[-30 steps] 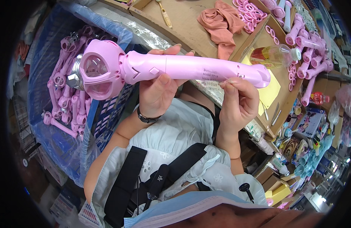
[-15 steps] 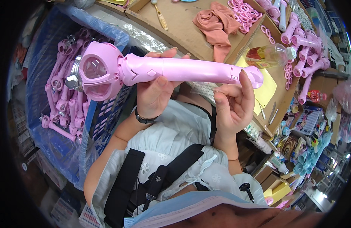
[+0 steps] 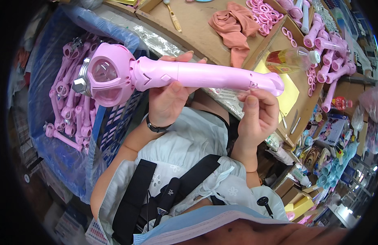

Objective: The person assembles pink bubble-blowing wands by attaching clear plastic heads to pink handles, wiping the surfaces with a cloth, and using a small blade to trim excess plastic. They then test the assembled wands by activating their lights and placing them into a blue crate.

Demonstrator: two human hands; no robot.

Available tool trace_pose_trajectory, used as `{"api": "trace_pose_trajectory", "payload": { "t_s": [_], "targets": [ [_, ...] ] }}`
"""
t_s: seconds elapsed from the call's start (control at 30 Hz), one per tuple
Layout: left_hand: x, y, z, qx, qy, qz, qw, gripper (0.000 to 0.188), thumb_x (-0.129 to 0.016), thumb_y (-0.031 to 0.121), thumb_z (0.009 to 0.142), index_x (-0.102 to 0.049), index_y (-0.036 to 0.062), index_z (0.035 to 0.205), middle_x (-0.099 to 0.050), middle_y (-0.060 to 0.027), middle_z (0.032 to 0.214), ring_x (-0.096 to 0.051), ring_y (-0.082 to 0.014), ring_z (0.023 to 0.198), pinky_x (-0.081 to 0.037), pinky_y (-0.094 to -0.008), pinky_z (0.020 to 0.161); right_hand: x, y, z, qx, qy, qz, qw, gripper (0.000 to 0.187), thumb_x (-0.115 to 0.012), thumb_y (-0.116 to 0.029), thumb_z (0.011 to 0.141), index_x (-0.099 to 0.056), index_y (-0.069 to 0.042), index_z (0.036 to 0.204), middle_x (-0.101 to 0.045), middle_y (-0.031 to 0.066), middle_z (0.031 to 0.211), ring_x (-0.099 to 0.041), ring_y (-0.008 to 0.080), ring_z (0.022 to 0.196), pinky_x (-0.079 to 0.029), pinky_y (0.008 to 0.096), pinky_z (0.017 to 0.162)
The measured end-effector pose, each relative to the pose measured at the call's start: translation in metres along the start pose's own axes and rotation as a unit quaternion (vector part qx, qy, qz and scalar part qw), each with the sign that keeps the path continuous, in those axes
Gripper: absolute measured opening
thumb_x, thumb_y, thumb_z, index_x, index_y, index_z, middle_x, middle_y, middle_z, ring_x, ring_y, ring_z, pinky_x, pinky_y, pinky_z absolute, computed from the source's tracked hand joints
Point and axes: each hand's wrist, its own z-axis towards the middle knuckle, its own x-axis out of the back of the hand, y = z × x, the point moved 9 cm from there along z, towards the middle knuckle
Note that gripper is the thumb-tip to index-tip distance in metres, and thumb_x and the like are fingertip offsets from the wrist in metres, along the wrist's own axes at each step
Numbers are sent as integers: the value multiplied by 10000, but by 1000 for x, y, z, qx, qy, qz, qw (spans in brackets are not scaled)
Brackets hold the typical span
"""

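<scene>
A long pink plastic toy wand (image 3: 197, 75) lies level across the middle, its round clear-windowed head (image 3: 105, 75) at the left and its handle end at the right. My left hand (image 3: 170, 98) grips the shaft just behind the head, a dark wristband on that wrist. My right hand (image 3: 258, 116) sits under the handle end with its fingertips pinched against the underside of the wand; whether a small part is between them I cannot tell.
A blue crate (image 3: 66, 122) lined with plastic at the left holds several more pink wands. The cardboard-topped bench (image 3: 197, 24) bears a pink cloth (image 3: 234, 28), pink rings (image 3: 264, 14), a clear bottle (image 3: 293, 59) and more pink handles (image 3: 328, 45).
The wand has slid a little left and its handle end has dropped slightly. My right hand moved from the wand's side to beneath the handle end.
</scene>
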Motion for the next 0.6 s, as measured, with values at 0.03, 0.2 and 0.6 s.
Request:
{"api": "trace_pose_trajectory", "payload": {
  "t_s": [0.03,0.2,0.6],
  "targets": [
    [0,0,0,0,1,0,1000,444,-568,72,887,-353,154,1267,-417,-86,1365,-351,-382,1293,-343,-545,1033,3,3,1,-28,21,7,999,147,-607,-67,877,-561,25,982,-627,91,817,-601,115,724,-436,181,632],
    [-1,0,-3,11,20,-10,1000,441,-564,92,895,-349,153,1275,-412,-89,1370,-353,-382,1290,-333,-554,1039,0,-4,6,-35,32,-45,998,150,-609,-48,873,-577,48,984,-630,93,838,-604,113,722,-475,199,673],
    [-7,-4,-7,39,35,38,998,429,-550,218,914,-352,170,1292,-371,-79,1409,-286,-379,1328,-312,-565,1050,-11,-9,3,-10,5,-128,992,152,-602,-4,869,-578,66,1002,-631,99,872,-622,125,754,-506,216,705]
  ]
}}
